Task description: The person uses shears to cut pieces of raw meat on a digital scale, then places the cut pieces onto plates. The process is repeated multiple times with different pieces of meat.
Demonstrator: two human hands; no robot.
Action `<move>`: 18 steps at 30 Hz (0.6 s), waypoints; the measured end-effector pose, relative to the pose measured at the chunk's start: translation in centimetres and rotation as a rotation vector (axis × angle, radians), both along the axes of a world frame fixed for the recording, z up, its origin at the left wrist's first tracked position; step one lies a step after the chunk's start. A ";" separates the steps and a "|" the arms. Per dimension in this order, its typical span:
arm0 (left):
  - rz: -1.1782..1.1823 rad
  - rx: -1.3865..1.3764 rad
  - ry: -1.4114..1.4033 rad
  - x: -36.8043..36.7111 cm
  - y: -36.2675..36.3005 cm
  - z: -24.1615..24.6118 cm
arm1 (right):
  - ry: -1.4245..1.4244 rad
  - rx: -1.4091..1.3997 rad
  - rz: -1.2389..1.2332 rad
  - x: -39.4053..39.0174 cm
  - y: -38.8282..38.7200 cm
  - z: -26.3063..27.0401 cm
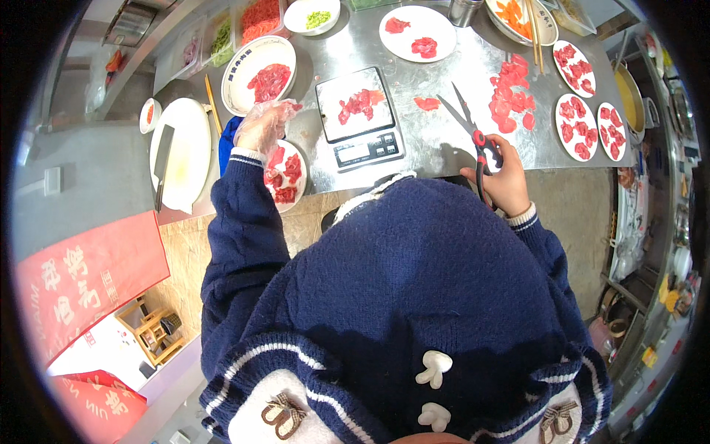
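My left hand, in a clear plastic glove, is between a bowl of sliced raw meat and a plate with meat portions. A bit of red meat shows at its fingertips; whether they grip it I cannot tell. My bare right hand holds scissors with red and black handles, blades apart, at the table's near edge. Between the hands stands a digital kitchen scale with raw meat on its platform. One meat slice lies near the scissor tips, and many slices are spread on the steel table farther right.
At left, a knife rests on a white cutting board. Several plates of meat stand at right. A white plate, a steel cup and a bowl with carrot pieces and chopsticks line the far side.
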State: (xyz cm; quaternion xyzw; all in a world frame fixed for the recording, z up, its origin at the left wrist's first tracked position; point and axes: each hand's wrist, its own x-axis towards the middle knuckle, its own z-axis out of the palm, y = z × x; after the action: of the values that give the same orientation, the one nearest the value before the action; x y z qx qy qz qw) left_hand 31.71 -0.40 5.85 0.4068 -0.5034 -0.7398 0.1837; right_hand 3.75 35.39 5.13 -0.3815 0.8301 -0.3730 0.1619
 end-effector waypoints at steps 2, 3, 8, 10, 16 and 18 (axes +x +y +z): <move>0.057 -0.004 -0.092 0.5 0.2 -0.2 | -0.032 -0.030 0.015 0.0 -0.3 0.1; 0.041 0.004 -0.037 0.7 0.4 -0.3 | -0.047 -0.057 0.020 0.0 -0.4 0.1; 0.027 -0.023 0.009 0.9 1.3 -1.1 | -0.014 -0.006 0.042 0.1 -0.8 0.1; -0.024 -0.095 -0.129 0.8 1.1 -1.6 | -0.009 0.006 0.046 0.0 -0.8 0.2; -0.318 -0.416 -0.628 -0.7 -0.1 -2.7 | 0.006 -0.018 0.044 0.3 -0.7 0.3; -0.436 -0.531 -0.916 -1.7 -0.1 -2.4 | 0.005 0.000 0.030 0.4 -0.6 0.3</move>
State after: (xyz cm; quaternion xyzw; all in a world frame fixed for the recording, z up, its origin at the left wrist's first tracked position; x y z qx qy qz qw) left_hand 29.99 -0.53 3.43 0.5126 -0.7724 -0.3572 -0.1143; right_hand 4.19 34.77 5.44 -0.3949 0.8247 -0.3696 0.1655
